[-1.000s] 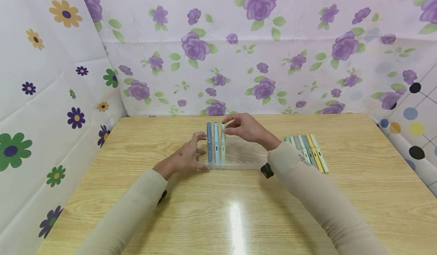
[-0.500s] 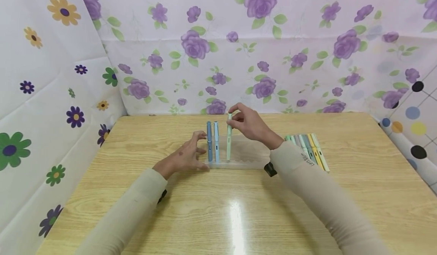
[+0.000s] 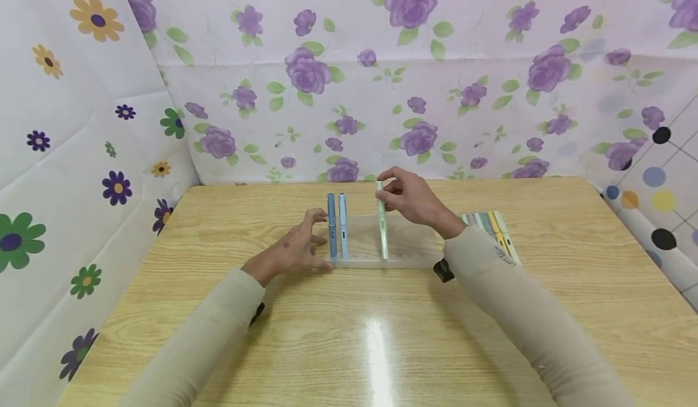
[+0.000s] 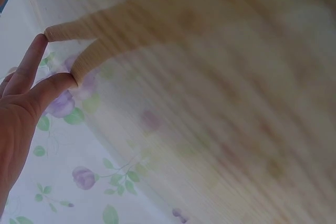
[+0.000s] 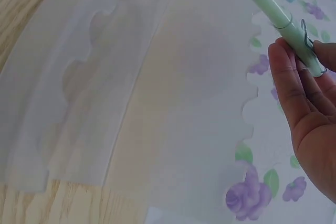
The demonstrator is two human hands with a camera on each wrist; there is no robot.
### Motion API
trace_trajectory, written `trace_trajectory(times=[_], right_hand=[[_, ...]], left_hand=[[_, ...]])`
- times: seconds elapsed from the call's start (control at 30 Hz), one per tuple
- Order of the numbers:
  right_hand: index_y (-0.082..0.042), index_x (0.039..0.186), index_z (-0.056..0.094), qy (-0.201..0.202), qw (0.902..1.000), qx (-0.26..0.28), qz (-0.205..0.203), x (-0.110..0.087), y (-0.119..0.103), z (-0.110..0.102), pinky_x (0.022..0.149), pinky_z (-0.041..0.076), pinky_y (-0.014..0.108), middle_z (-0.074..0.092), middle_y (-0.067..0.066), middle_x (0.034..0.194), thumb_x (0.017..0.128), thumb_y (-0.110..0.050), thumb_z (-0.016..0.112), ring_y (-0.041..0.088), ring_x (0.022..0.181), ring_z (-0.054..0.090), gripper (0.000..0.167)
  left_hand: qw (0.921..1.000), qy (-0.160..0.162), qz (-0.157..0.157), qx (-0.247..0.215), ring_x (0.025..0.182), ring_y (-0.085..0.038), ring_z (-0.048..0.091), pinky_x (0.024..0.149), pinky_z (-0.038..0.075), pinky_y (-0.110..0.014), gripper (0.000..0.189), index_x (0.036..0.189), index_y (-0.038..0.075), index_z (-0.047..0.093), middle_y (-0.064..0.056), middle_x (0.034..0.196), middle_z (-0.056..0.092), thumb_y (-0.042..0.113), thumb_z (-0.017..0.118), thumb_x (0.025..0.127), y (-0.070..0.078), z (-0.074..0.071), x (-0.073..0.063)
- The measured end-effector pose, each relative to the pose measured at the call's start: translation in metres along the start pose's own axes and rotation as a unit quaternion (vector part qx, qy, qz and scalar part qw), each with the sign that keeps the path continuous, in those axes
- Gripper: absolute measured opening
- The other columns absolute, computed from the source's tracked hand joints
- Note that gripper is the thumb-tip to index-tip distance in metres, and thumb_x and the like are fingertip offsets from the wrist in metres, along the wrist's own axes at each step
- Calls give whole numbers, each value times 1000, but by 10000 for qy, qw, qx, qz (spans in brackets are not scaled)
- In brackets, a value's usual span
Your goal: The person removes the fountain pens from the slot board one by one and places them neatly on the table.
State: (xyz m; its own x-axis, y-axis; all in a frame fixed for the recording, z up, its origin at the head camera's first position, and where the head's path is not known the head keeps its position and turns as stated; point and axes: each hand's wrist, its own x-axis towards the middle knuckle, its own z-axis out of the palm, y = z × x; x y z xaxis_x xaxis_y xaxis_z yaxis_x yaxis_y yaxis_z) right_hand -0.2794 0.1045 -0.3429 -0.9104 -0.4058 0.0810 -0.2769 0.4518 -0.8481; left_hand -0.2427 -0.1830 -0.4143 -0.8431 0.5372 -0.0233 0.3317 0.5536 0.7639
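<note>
A clear plastic pen rack with scalloped notches stands mid-table. In its left end a dark blue pen and a light blue pen stand upright side by side. My left hand is at that end, fingers spread, thumb along the front corner and fingertips near the dark blue pen. My right hand pinches a pale green pen by its clip end, between thumb and fingers. The pen is nearly upright, its lower end at the rack's front ledge, apart from the blue pens.
To the right, a row of several pens in green, grey and yellow lies on the wooden table, partly hidden by my right sleeve. A flowered cloth hangs behind the table, and another covers the left side.
My right hand lifts the pale green pen from beside the light blue one and carries it rightward along the rack, then lower again. My left hand stays in place.
</note>
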Motion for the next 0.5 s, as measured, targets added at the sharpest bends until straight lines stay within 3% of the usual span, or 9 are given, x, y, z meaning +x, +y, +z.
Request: trace_trajectory(times=[0.5], right_hand=[[0, 138, 51, 185, 9995, -79, 257, -13, 20, -29, 83, 58, 41, 68, 22, 113, 102, -18, 60, 29, 89, 71, 41]], left_hand=[[10000, 7, -8, 59, 123, -37, 59, 100, 46, -54, 100, 143, 17, 15, -19, 155, 27, 14, 89, 76, -1, -1, 0]])
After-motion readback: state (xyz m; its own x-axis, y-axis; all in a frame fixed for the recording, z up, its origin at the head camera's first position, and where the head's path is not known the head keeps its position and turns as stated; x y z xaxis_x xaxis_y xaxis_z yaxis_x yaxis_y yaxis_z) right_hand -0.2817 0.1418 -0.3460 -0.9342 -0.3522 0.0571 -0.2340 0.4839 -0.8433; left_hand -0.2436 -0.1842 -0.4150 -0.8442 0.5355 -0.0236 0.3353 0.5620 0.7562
